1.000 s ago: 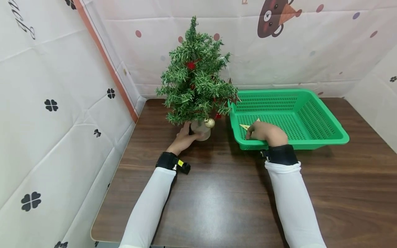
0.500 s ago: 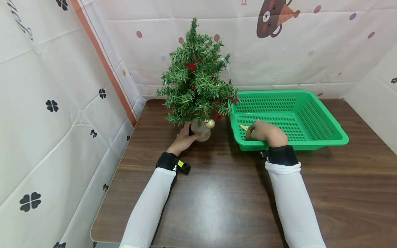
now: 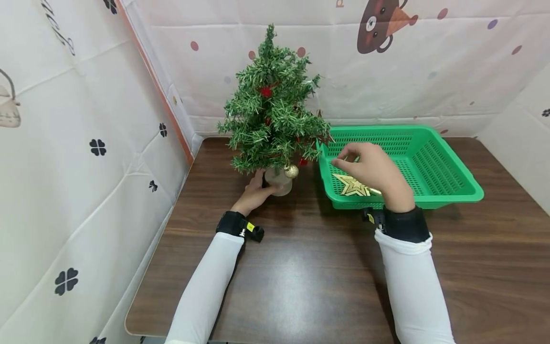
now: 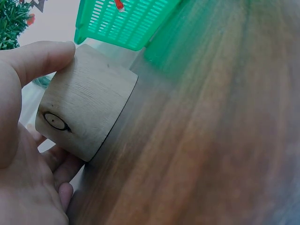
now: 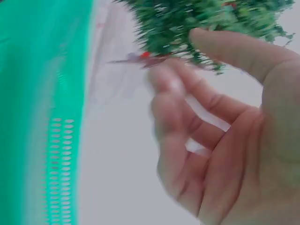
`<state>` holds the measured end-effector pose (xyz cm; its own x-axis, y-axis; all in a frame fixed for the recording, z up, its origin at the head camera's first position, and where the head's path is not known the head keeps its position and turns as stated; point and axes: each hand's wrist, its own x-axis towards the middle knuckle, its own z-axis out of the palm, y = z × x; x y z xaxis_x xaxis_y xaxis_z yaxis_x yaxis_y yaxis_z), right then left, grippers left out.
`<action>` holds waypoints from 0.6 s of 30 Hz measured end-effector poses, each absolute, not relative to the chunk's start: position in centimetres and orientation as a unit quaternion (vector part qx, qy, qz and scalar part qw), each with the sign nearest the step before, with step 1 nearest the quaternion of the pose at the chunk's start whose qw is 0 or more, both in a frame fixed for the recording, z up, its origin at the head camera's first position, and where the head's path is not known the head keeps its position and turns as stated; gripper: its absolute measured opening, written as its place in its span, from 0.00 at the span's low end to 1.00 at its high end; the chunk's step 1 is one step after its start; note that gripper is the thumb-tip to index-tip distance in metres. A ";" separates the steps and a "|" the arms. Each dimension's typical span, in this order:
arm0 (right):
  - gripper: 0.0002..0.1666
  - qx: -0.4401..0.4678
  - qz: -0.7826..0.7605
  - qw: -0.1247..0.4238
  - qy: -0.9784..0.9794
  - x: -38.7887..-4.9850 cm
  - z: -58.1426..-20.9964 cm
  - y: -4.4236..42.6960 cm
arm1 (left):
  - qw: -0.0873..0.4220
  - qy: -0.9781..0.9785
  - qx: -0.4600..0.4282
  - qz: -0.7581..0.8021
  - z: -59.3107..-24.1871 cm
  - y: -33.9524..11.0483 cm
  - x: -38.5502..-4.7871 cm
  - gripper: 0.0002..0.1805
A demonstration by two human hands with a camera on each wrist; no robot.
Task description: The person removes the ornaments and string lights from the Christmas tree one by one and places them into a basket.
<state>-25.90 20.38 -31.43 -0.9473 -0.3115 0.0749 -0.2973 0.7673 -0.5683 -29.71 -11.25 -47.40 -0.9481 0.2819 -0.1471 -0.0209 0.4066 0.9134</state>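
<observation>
A small artificial Christmas tree (image 3: 275, 110) stands upright at the back of the table. My left hand (image 3: 253, 195) grips its pale wooden base (image 4: 89, 103), thumb on one side and fingers on the other. Above the front left of a green plastic basket (image 3: 455, 197) hovers my right hand (image 3: 380, 172). Its fingers are loosely bent. In the right wrist view a gap separates the thumb from the fingertips, and nothing is visible between them. Beneath that hand, a gold star ornament (image 3: 353, 185) lies in the basket, with another gold piece (image 3: 375, 191) partly hidden beside it.
On the tree hang a gold ball (image 3: 291, 171), a red ornament (image 3: 266, 91) and a dark red star near the basket. The brown wooden table (image 3: 296, 267) extends in front. Printed white sheets (image 3: 206, 81) line the back and sides.
My right hand has risen out of the basket, its thumb and fingers spreading a little, uncovering more of the gold star. The left hand stays on the tree's base.
</observation>
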 end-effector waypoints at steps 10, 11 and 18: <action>0.05 -0.330 -0.335 -0.071 0.880 -23.6 -29.8 16.8 | 0.140 0.825 0.080 0.541 -47.3 -11.3 -29.7 0.54; 0.07 -0.333 -0.336 -0.071 0.878 -23.5 -29.8 16.4 | 0.137 0.825 0.083 0.542 -47.3 -11.3 -29.7 0.54; 0.20 -0.335 -0.335 -0.071 0.878 -23.0 -30.3 14.5 | 0.114 0.824 0.096 0.546 -47.3 -11.1 -29.8 0.50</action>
